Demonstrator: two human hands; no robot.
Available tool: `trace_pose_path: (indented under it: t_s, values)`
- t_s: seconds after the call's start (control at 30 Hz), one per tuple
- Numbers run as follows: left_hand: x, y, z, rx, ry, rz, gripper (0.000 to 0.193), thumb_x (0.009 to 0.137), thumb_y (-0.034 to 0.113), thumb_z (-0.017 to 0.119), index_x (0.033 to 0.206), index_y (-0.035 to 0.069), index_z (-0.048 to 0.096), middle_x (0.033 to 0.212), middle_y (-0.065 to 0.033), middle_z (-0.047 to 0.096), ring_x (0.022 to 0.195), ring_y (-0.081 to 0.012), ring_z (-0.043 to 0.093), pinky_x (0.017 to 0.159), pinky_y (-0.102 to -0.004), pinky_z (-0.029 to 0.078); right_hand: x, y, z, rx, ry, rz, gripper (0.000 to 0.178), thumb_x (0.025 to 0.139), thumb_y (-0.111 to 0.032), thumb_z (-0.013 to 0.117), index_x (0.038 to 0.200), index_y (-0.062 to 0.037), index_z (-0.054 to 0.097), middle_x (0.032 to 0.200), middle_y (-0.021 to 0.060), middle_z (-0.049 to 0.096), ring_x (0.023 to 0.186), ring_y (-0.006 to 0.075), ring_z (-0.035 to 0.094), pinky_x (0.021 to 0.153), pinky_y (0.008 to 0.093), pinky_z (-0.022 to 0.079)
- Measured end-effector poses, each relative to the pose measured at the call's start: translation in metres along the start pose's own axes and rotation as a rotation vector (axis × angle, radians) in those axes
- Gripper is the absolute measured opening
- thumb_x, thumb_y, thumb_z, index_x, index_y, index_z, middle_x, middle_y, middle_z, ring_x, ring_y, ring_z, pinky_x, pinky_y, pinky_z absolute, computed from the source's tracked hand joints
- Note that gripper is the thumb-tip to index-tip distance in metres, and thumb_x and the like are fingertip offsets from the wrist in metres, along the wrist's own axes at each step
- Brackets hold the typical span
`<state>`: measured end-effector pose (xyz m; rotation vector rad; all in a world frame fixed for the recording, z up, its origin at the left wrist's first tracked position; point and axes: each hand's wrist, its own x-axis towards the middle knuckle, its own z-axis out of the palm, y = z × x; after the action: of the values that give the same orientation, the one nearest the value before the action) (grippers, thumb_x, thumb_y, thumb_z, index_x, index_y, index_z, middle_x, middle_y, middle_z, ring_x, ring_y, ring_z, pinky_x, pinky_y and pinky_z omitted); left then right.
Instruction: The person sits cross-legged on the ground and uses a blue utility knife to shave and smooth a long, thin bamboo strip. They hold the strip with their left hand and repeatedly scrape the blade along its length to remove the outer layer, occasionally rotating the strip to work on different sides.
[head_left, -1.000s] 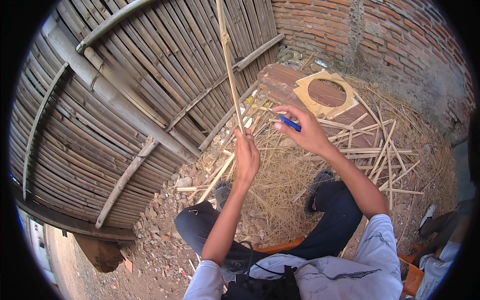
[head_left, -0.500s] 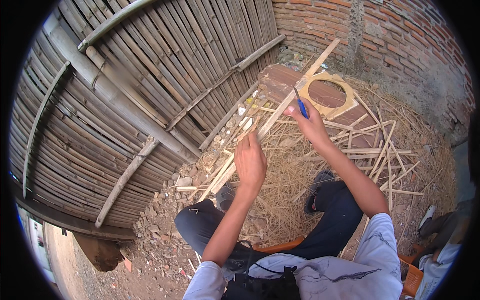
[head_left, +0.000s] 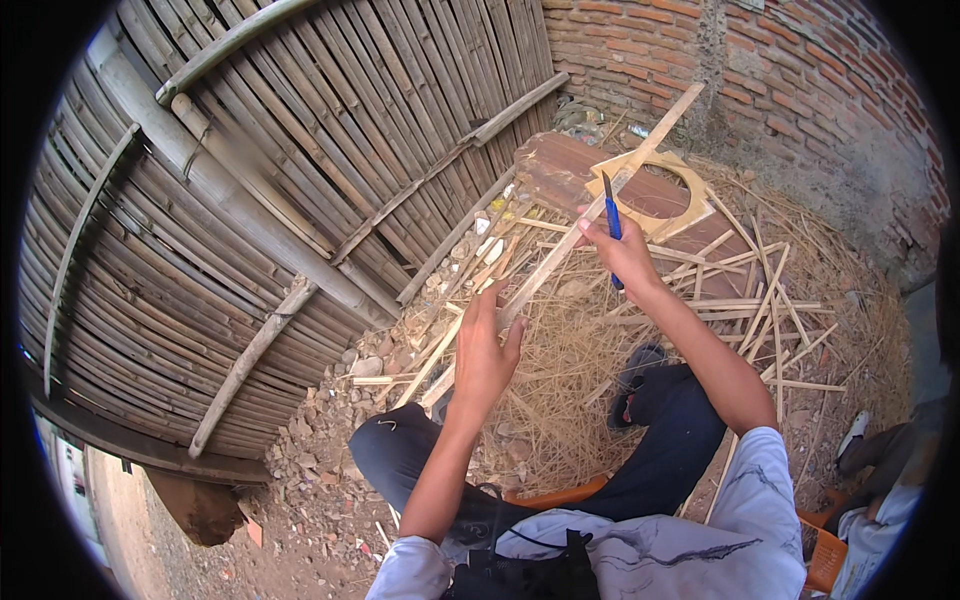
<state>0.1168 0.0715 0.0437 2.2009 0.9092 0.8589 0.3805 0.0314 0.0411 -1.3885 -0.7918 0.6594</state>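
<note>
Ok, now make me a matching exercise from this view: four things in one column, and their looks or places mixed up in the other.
Things:
1. Knife
2. Held strip
3. Panel
4. Board

Looks or places:
A. Brown, lying under the panel
B. Long, narrow and pale
C. Has a big round hole
D. Blue handle, in the right hand

Pairs: 1-D, 2-B, 3-C, 4-A
</note>
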Motion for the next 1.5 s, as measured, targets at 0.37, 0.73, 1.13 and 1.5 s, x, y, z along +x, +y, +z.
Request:
trace_pose_path:
  t_s: [0.37, 0.73, 1.13, 1.5]
  values:
    - [-0.057, -0.020, -0.073, 0.335, -0.113, -0.146, 0.036, 0.105, 0.026, 0.074, 0.133, 0.005, 0.068, 0.094, -0.0155, 0.075, 0.088, -0.0410, 0.073, 0.080, -0.0497, 0.055, 0.020, 0.013, -0.016, -0.189, -0.026, -0.019, 0.033, 0.105, -0.036, 0.078, 0.112, -0.0048, 0.069, 0.084, 0.0020, 0.076, 0.055, 0.0024, 0.040, 0.051, 0.0235, 0.030]
    - [-0.101, -0.046, -0.053, -0.784, -0.511, -0.530, 0.050, 0.122, 0.039, 0.042, 0.122, -0.002, 0.070, 0.070, 0.0069, 0.038, 0.059, -0.0060, 0.031, 0.054, -0.0264, 0.027, -0.001, -0.022, -0.013, -0.039, -0.062, -0.089, 0.035, 0.103, -0.036, 0.081, 0.111, -0.0032, 0.073, 0.093, 0.0014, 0.073, 0.088, 0.0100, 0.064, 0.084, 0.0303, 0.050]
    - [-0.113, -0.052, -0.039, -0.875, -0.552, -0.675, 0.056, 0.121, 0.043, 0.037, 0.115, -0.001, 0.070, 0.064, 0.0061, 0.036, 0.051, -0.0058, 0.029, 0.048, -0.0261, 0.024, -0.006, -0.022, -0.016, -0.032, -0.181, -0.053, 0.031, 0.108, -0.035, 0.072, 0.110, -0.0037, 0.076, 0.095, 0.0025, 0.075, 0.092, 0.0107, 0.067, 0.088, 0.0312, 0.052]
    - [-0.126, -0.107, 0.032, -0.409, -0.480, -0.333, 0.051, 0.121, 0.037, 0.041, 0.149, -0.001, 0.059, 0.120, -0.0102, 0.069, 0.115, -0.0189, 0.065, 0.105, -0.0342, 0.049, -0.014, -0.006, 0.011, -0.255, -0.182, -0.292, 0.038, 0.100, -0.037, 0.082, 0.113, -0.0059, 0.065, 0.085, 0.0011, 0.068, 0.074, 0.0092, 0.054, 0.072, 0.0321, 0.047]
